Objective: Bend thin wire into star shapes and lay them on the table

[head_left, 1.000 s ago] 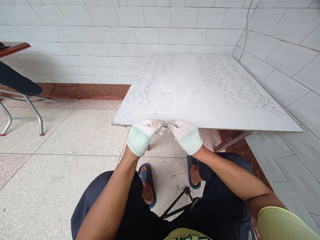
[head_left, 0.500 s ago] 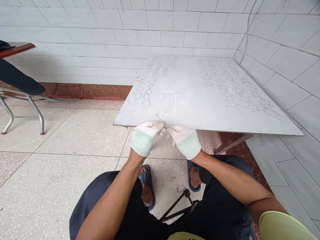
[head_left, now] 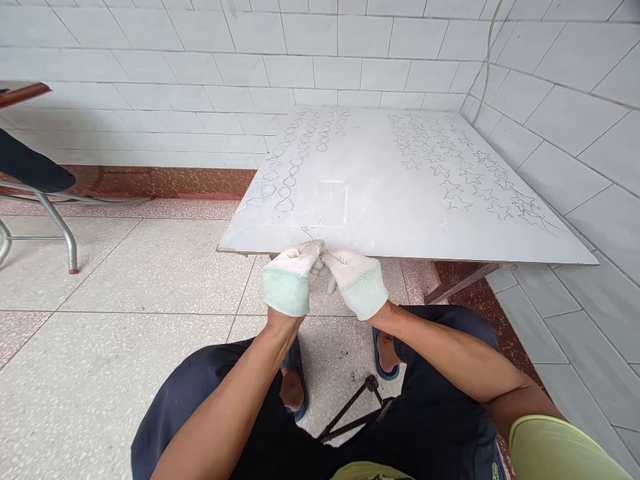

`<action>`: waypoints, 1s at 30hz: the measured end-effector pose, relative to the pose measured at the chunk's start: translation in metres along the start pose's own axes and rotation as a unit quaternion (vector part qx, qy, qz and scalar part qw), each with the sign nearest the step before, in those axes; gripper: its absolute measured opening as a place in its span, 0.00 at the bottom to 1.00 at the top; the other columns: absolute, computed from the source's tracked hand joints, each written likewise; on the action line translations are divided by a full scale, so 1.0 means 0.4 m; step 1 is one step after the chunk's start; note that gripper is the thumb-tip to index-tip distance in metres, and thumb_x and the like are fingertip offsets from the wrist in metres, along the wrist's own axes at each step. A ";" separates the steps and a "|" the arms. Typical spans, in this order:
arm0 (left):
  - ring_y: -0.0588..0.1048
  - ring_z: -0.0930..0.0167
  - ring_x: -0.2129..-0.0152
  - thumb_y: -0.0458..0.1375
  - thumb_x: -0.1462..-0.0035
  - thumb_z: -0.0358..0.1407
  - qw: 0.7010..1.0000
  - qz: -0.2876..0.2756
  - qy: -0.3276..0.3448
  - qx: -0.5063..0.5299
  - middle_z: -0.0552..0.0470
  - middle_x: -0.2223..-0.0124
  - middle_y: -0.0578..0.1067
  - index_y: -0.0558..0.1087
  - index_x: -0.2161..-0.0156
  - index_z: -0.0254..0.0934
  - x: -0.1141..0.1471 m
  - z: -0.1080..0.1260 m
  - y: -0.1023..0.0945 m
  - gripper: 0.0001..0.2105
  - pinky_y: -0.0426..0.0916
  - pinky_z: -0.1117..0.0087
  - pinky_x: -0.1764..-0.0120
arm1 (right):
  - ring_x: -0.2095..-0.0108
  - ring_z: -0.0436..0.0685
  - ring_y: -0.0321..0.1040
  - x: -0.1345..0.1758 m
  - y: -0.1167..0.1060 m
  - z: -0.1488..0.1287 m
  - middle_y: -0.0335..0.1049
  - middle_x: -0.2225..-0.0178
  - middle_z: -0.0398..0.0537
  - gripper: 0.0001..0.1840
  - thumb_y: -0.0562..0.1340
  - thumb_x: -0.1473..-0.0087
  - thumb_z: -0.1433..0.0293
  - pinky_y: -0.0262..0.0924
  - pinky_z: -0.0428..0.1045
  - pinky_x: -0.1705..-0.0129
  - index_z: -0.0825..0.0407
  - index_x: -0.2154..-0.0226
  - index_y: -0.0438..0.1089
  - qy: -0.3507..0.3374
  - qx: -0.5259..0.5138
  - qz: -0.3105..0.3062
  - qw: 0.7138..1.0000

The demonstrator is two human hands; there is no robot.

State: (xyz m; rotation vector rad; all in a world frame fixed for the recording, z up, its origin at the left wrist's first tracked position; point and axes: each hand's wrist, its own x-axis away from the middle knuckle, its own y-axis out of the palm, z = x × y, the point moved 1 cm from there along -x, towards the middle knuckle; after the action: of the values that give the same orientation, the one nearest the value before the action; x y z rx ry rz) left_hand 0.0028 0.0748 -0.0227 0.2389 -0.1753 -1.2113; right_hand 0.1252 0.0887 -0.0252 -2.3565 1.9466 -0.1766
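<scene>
My left hand [head_left: 300, 259] and my right hand [head_left: 343, 265], both in white gloves with pale green cuffs, meet at the near edge of a white board [head_left: 380, 227]. Their fingertips are pinched together around a thin bent wire [head_left: 306, 231]. A zigzag end of this wire sticks up past the left fingers over the board; the rest is hidden by the gloves. Farther off on the board lie twisted wire loops [head_left: 285, 200] in rows at the left. Many star-shaped wires [head_left: 456, 200] are spread at the right.
White tiled walls [head_left: 310, 33] border the board behind and to the right. A wooden support [head_left: 457, 283] stands beneath it. Between my feet is a dark folding stand [head_left: 370, 384]. At the far left are a stool's metal legs [head_left: 67, 233] and a brown tabletop [head_left: 23, 93].
The wire's bent end has turned and shifted slightly left with my hands. My wrists have drawn a little closer together. The whole view has moved slightly.
</scene>
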 end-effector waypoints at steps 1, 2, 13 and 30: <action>0.71 0.72 0.77 0.70 0.47 0.44 1.000 0.001 0.002 -0.002 0.54 0.74 0.75 0.78 0.70 0.37 -0.001 -0.005 0.001 0.12 0.66 0.69 0.69 | 0.80 0.49 0.72 0.001 0.001 -0.001 0.76 0.77 0.35 0.16 0.62 0.35 0.62 0.65 0.45 0.71 0.47 0.72 0.78 -0.005 0.005 -0.001 1.000; 0.71 0.72 0.76 0.69 0.47 0.45 1.000 0.004 0.003 -0.008 0.53 0.74 0.75 0.78 0.71 0.37 -0.002 -0.010 0.001 0.12 0.66 0.68 0.69 | 0.80 0.49 0.72 0.002 0.001 -0.002 0.75 0.79 0.35 0.17 0.62 0.34 0.62 0.66 0.45 0.69 0.47 0.72 0.78 -0.011 0.011 -0.003 1.000; 0.70 0.72 0.77 0.70 0.47 0.44 1.000 0.014 -0.004 0.002 0.54 0.76 0.73 0.77 0.71 0.38 -0.009 -0.016 0.006 0.12 0.66 0.69 0.70 | 0.72 0.51 0.77 -0.024 0.006 0.026 0.76 0.78 0.36 0.17 0.60 0.31 0.60 0.68 0.46 0.62 0.45 0.67 0.81 -0.068 0.091 0.003 0.993; 0.68 0.75 0.77 0.72 0.51 0.41 0.998 0.059 -0.007 0.033 0.56 0.75 0.73 0.80 0.69 0.36 0.003 -0.005 0.018 0.11 0.63 0.72 0.69 | 0.60 0.56 0.81 -0.017 -0.004 0.048 0.84 0.59 0.38 0.17 0.60 0.31 0.64 0.74 0.50 0.51 0.41 0.47 0.83 -0.205 0.163 0.045 0.964</action>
State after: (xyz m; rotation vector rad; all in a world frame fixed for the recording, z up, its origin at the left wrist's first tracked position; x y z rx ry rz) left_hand 0.0103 0.0761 -0.0226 0.2741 -0.2400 -1.0917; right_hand 0.1283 0.0956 -0.0443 -1.9100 1.6732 0.0009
